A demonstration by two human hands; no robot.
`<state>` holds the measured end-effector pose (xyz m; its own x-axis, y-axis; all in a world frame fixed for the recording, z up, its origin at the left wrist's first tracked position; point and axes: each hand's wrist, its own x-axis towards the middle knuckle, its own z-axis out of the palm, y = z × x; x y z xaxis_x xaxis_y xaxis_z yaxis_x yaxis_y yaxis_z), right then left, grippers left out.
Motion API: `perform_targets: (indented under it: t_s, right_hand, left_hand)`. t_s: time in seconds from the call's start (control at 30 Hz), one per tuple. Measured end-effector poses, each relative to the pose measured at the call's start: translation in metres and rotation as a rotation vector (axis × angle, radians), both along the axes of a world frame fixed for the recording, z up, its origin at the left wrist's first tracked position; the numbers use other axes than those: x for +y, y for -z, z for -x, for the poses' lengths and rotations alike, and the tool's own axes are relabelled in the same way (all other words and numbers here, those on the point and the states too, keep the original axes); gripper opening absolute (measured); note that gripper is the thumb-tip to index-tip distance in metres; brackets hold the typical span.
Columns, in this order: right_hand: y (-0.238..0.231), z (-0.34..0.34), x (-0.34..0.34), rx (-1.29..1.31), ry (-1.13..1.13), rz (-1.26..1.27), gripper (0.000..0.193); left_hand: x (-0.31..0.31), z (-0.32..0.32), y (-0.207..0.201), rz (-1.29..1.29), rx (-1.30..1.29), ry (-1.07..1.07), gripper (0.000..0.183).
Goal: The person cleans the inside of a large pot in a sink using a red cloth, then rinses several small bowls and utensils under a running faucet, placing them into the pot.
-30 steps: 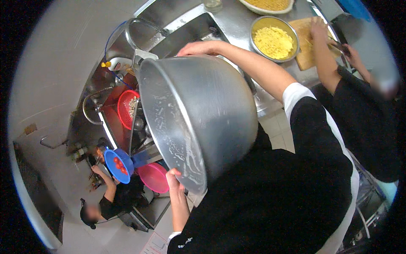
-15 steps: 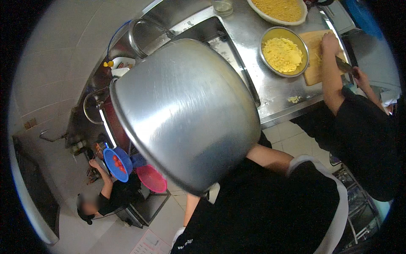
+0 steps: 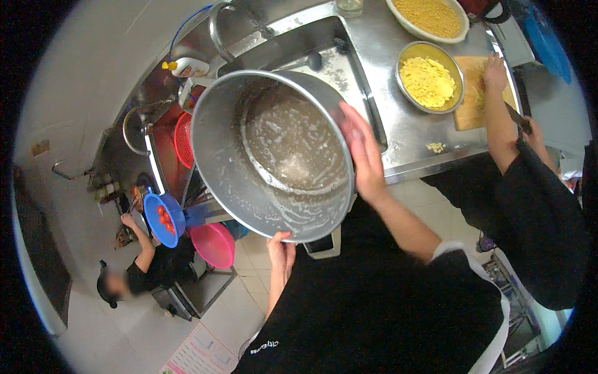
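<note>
In the head view, we find 1 large metal pot (image 3: 233,168) overlapping the near left part of the sink (image 3: 339,78), tipped so its streaky wet inside shows. We grasp it from 2 sides, so it lies between our palms: the right hand (image 3: 364,153) clasps the rim nearer the sink, and the left hand (image 3: 281,251) grips the lower rim, thumb over the edge.

Small white lettering (image 3: 265,347) marks our black shirt (image 3: 398,305). On a pink-printed sheet (image 3: 199,352), well lower left of the sink, we find the text too small to read.

The pot hides most left fingers and part of a red basket (image 3: 182,140) left of the sink. At the sink's far right corner, the picture's edge cuts off a glass (image 3: 350,7).
</note>
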<state>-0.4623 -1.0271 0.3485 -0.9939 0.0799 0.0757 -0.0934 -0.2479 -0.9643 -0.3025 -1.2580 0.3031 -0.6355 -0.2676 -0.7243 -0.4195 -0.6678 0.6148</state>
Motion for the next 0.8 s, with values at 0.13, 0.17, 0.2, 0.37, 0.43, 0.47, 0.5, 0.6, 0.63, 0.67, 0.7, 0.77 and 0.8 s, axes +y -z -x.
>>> perform_targets:
  t_s: [0.13,0.17,0.2,0.37,0.43,0.47,0.5,0.6,0.63,0.67,0.7,0.77,0.8]
  right_hand:
    - [0.016,0.092,-0.001,-0.100,-0.356,-0.187,0.040]
    - [0.021,0.120,-0.012,-0.072,-0.412,-0.351,0.038]
    - [0.023,0.144,-0.024,-0.042,-0.464,-0.510,0.038]
    - [0.055,0.214,-0.072,-0.212,-0.950,-0.517,0.037]
    - [0.075,0.224,-0.076,-0.229,-1.093,-0.479,0.037]
    - [0.089,0.225,-0.077,-0.248,-1.153,-0.432,0.037]
    - [0.100,0.220,-0.079,-0.268,-1.202,-0.377,0.037]
    - [0.127,0.192,-0.070,-0.347,-1.241,-0.134,0.037]
    - [0.133,0.176,-0.069,-0.379,-1.235,-0.035,0.037]
    - [0.136,0.158,-0.065,-0.421,-1.200,0.062,0.037]
    - [0.139,0.139,-0.063,-0.467,-1.157,0.165,0.037]
    - [0.141,0.092,-0.062,-0.577,-1.036,0.379,0.037]
    - [0.137,0.069,-0.059,-0.635,-0.951,0.501,0.038]
  left_hand:
    - [-0.029,-0.018,-0.007,-0.013,-0.065,0.041,0.058]
    - [-0.039,-0.021,-0.007,-0.028,-0.107,0.058,0.058]
    - [-0.050,-0.022,-0.008,-0.017,-0.165,0.079,0.058]
    - [-0.083,-0.033,0.000,-0.031,-0.120,0.101,0.050]
    - [-0.097,-0.041,-0.004,-0.153,-0.142,0.131,0.049]
    - [-0.098,-0.045,-0.007,-0.184,-0.147,0.145,0.049]
    - [-0.101,-0.050,-0.007,-0.201,-0.151,0.146,0.049]
    - [-0.098,-0.055,-0.005,-0.163,-0.142,0.124,0.049]
    - [-0.098,-0.059,-0.007,-0.144,-0.147,0.108,0.048]
    - [-0.098,-0.059,-0.005,-0.131,-0.145,0.098,0.048]
    - [-0.096,-0.059,-0.004,-0.130,-0.144,0.086,0.048]
    - [-0.094,-0.059,0.003,-0.132,-0.136,0.071,0.048]
    - [-0.092,-0.055,0.001,-0.128,-0.140,0.074,0.048]
